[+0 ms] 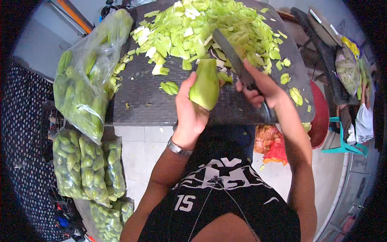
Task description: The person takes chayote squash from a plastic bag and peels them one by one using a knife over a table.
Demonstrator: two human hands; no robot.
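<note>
My left hand [191, 115] curls half-open around a smooth, pale-green, tapered vegetable [204, 86] mid-frame; my right hand [262, 86] closes on a long, grey-bladed knife [231, 54] beside it. If the surface is slick, the edge could skid toward my left thumb [186, 83]. Upper centre, a heap of pale-green cut pieces [217, 26] crowds the knife; upper left, a clear plastic bag [88, 66] bulges.

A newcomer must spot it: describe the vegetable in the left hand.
Find the dark table with the heap of green slices. Over its near side, the left hand holds the vegetable, left of the knife in the right hand. It is one thick, pale-green piece, far bigger than any slice.
</note>
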